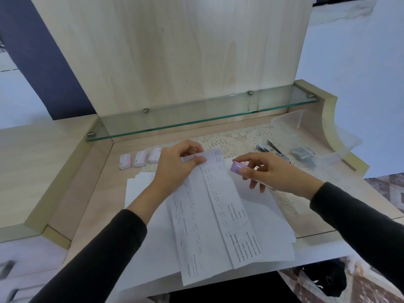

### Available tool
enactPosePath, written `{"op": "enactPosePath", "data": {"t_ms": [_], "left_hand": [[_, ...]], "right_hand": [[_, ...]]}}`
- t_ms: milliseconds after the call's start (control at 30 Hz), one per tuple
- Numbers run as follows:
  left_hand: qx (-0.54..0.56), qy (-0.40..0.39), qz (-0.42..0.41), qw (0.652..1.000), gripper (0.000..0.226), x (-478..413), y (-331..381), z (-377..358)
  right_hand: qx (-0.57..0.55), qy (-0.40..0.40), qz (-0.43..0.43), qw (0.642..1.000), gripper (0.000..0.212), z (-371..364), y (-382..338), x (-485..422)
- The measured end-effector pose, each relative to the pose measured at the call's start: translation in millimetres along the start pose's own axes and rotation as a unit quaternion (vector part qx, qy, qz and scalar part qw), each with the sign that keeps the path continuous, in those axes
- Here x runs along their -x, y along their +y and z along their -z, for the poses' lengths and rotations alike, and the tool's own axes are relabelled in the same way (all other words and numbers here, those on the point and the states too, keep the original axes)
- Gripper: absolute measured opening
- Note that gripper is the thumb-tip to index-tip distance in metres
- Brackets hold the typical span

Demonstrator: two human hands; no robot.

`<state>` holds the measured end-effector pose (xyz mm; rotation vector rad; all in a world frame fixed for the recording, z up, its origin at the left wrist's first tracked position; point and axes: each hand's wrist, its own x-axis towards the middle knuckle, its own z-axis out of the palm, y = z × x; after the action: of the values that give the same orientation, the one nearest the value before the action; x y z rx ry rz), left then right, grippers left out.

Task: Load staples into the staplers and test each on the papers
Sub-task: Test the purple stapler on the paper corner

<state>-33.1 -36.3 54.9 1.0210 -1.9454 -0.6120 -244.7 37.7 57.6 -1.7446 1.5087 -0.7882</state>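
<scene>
One head view: the left hand (175,166) pinches the far edge of thin, floppy printed papers (209,206) on the desk (98,193), best gripped near that edge; the right hand (270,171) curls its fingers round a small, probably light lilac stapler (237,166) just beside it.

**Where things lie on the tabletop**

A stack of papers (262,215) lies near-centre on the tabletop (91,193), with printed sheets (207,215) on top. The left grip (175,167) pinches their far end. Just right of it, the right grip (273,171) holds a small stapler (237,166). Three staple boxes (141,159) sit far left. Metal staplers (271,148) and a plastic container (306,123) sit far right. A glass shelf (196,114) runs above the far edge.
</scene>
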Motion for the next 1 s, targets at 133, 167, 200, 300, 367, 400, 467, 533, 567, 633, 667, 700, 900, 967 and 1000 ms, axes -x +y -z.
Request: {"op": "enactPosePath", "data": {"t_ms": [133, 167, 200, 300, 367, 400, 467, 533, 567, 633, 667, 700, 900, 967, 1000], "left_hand": [[-0.048, 0.018, -0.074, 0.996, 0.012, -2, 15, 6], [-0.054, 0.023, -0.089, 0.994, 0.012, -2, 17, 7], [-0.056, 0.029, -0.104, 0.993, 0.013, -2, 20, 7], [-0.059, 0.04, -0.15, 0.986, 0.014, -1, 27, 10], [-0.063, 0.044, -0.176, 0.981, 0.014, -1, 31, 11], [-0.061, 0.047, -0.184, 0.98, 0.014, -1, 33, 12], [-0.053, 0.053, -0.197, 0.978, 0.014, 0, 35, 13], [-0.048, 0.056, -0.21, 0.975, 0.013, 1, 36, 14], [-0.047, 0.057, -0.214, 0.974, 0.013, 1, 37, 14], [-0.046, 0.058, -0.218, 0.973, 0.013, 3, 38, 15], [-0.046, 0.058, -0.22, 0.973, 0.013, 4, 38, 16], [-0.046, 0.059, -0.222, 0.972, 0.013, 4, 38, 16], [-0.043, 0.06, -0.23, 0.97, 0.013, 7, 38, 16], [-0.047, 0.061, -0.225, 0.971, 0.013, 7, 39, 16], [-0.052, 0.061, -0.225, 0.971, 0.013, 7, 39, 16]], "right_hand": [[-0.042, -0.005, 0.022, 0.999, 0.033, -3, -12, 2], [-0.048, -0.008, 0.022, 0.999, 0.033, -4, -15, 2], [-0.05, -0.012, 0.023, 0.998, 0.033, -4, -17, 3], [-0.033, -0.014, 0.033, 0.999, 0.018, -6, -21, 6], [-0.024, -0.009, 0.046, 0.999, 0.014, -5, -24, 9], [-0.015, -0.009, 0.055, 0.998, 0.021, -5, -24, 10], [0.012, -0.007, 0.073, 0.997, 0.042, -6, -25, 11], [0.041, 0.005, 0.085, 0.996, 0.048, -6, -26, 13], [0.052, 0.009, 0.089, 0.995, 0.047, -6, -27, 13], [0.072, 0.02, 0.096, 0.993, 0.044, -7, -30, 15], [0.082, 0.025, 0.1, 0.991, 0.043, -8, -31, 16], [0.089, 0.03, 0.105, 0.99, 0.041, -8, -32, 17], [0.139, 0.045, 0.118, 0.982, 0.044, -12, -34, 17], [0.156, 0.053, 0.122, 0.979, 0.045, -13, -33, 16], [0.163, 0.059, 0.124, 0.977, 0.045, -14, -33, 15]]}}
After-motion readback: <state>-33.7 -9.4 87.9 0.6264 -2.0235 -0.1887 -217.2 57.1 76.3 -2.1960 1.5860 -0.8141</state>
